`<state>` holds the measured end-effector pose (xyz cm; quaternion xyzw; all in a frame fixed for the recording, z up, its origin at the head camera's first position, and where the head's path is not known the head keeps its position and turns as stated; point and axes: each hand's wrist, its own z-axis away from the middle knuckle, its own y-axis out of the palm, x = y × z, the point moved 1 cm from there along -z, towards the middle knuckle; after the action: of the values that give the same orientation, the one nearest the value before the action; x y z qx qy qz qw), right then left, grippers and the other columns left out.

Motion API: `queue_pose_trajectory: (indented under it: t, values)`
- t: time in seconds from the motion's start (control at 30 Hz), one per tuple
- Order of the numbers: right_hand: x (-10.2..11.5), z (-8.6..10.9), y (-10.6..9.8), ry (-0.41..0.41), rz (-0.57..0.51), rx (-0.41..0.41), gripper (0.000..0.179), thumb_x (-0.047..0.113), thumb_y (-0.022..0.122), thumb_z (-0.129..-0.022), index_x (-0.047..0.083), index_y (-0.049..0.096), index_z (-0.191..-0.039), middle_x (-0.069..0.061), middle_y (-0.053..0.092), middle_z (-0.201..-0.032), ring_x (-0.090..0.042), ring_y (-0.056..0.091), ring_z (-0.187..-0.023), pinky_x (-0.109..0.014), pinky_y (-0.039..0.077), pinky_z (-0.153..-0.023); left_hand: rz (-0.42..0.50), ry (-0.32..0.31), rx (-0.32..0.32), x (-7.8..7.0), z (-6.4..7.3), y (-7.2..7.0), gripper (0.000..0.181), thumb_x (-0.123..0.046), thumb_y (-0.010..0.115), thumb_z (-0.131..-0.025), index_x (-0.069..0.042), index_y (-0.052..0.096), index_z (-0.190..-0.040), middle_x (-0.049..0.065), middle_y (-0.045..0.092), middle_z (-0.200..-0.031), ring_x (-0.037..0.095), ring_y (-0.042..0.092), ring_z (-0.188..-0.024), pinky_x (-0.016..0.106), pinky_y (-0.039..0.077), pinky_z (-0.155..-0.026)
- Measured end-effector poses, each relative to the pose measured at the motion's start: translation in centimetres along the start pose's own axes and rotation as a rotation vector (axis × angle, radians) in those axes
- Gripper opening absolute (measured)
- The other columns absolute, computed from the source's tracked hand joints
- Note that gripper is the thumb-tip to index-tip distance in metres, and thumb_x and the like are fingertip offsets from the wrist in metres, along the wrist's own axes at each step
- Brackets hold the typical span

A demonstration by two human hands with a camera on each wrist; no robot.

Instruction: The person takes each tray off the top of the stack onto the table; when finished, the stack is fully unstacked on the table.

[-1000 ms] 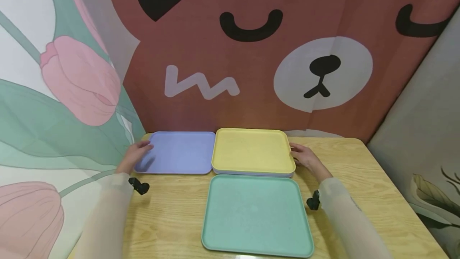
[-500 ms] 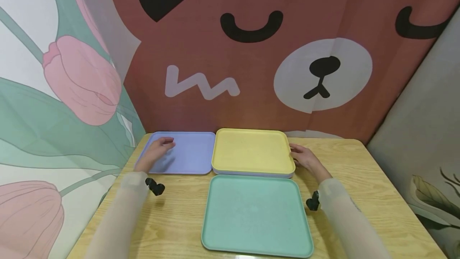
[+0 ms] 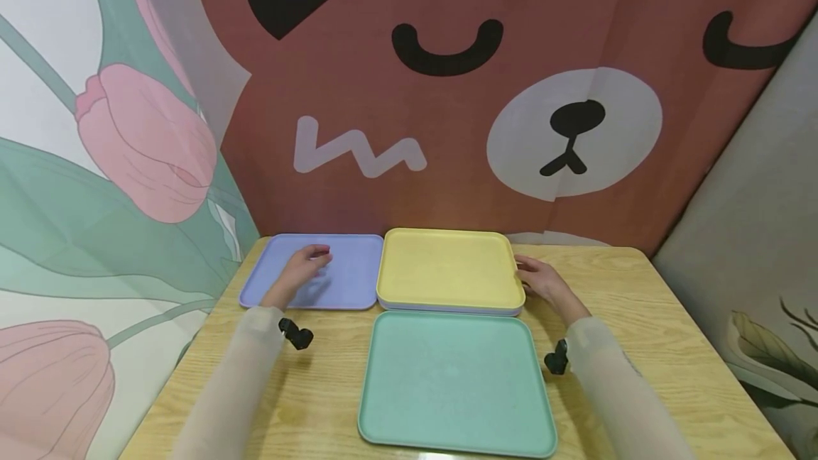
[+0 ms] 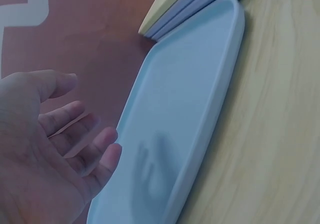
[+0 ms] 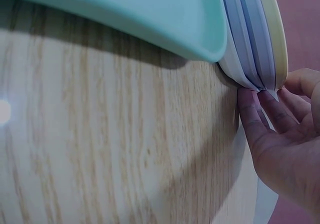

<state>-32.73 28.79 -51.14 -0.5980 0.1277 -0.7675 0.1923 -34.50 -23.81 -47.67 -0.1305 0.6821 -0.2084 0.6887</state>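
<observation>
A lilac-blue tray (image 3: pixel 350 279) lies flat at the back left of the table. Over it hovers my left hand (image 3: pixel 302 270), palm turned toward the right, fingers loosely bent with nothing between them; its shadow falls on the tray in the left wrist view. Beside that tray stands a stack topped by a yellow tray (image 3: pixel 450 268), with lilac trays (image 5: pixel 255 39) and a whitish one below. My right hand (image 3: pixel 543 280) touches the stack's right side, its fingertips against the stacked edges and the thumb by the yellow rim. In front of the stack lies a mint-green tray (image 3: pixel 456 382).
The wooden table (image 3: pixel 307 403) backs onto a brown cloth (image 3: pixel 447 190) printed with a bear face. A tulip-patterned cloth (image 3: pixel 143 140) hangs along the left, and a grey one (image 3: pixel 754 204) on the right.
My left hand has moved right, from the lilac-blue tray's left edge to above its middle. My right hand and all the trays stay in place.
</observation>
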Motion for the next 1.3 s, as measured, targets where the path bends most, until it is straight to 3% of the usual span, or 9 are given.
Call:
queue_pose_trajectory:
  t: [0.33, 0.5, 0.63, 0.83, 1.3]
  values:
    - [0.0, 0.1, 0.0, -0.006, 0.001, -0.003, 0.056, 0.015, 0.047, -0.107, 0.005, 0.029, -0.159, -0.029, 0.039, -0.154, -0.035, 0.051, -0.132, -0.031, 0.054, -0.089, 0.034, 0.004, 0.036, -0.8, -0.2, 2.1, 0.055, -0.028, 0.058, -0.103, 0.004, 0.047, -0.146, 0.023, 0.055, -0.141, 0.037, 0.057, -0.124, 0.049, 0.051, -0.100]
    - [0.1, 0.2, 0.0, 0.004, -0.014, 0.006, 0.056, 0.015, 0.047, -0.107, 0.006, 0.028, -0.160, -0.028, 0.036, -0.156, -0.038, 0.047, -0.136, -0.039, 0.052, -0.099, 0.030, 0.032, 0.033, -0.8, -0.2, 3.0, 0.056, -0.030, 0.060, -0.101, 0.007, 0.050, -0.143, 0.023, 0.059, -0.135, 0.034, 0.061, -0.117, 0.045, 0.054, -0.094]
    - [0.1, 0.2, 0.0, 0.003, -0.027, 0.015, 0.056, 0.014, 0.046, -0.108, 0.005, 0.027, -0.160, -0.029, 0.035, -0.156, -0.039, 0.044, -0.139, -0.045, 0.048, -0.105, 0.038, -0.012, 0.028, -0.6, -0.8, 3.8, 0.052, -0.026, 0.059, -0.102, 0.003, 0.050, -0.145, 0.023, 0.057, -0.139, 0.036, 0.059, -0.123, 0.047, 0.052, -0.099]
    - [0.0, 0.2, 0.0, -0.005, -0.043, 0.026, 0.056, 0.014, 0.045, -0.108, 0.005, 0.026, -0.160, -0.029, 0.033, -0.157, -0.041, 0.041, -0.141, -0.047, 0.046, -0.107, 0.042, -0.032, 0.036, -1.0, -0.8, 4.9, 0.051, -0.024, 0.057, -0.103, 0.002, 0.049, -0.146, 0.022, 0.057, -0.140, 0.037, 0.059, -0.123, 0.046, 0.052, -0.099]
    - [-0.1, 0.1, 0.1, -0.007, -0.045, 0.007, 0.056, 0.013, 0.047, -0.108, 0.005, 0.028, -0.159, -0.029, 0.036, -0.155, -0.039, 0.045, -0.138, -0.039, 0.051, -0.101, 0.068, -0.025, 0.055, -1.4, -0.9, 6.8, 0.049, -0.022, 0.057, -0.103, 0.002, 0.050, -0.145, 0.022, 0.058, -0.138, 0.035, 0.060, -0.120, 0.043, 0.054, -0.095]
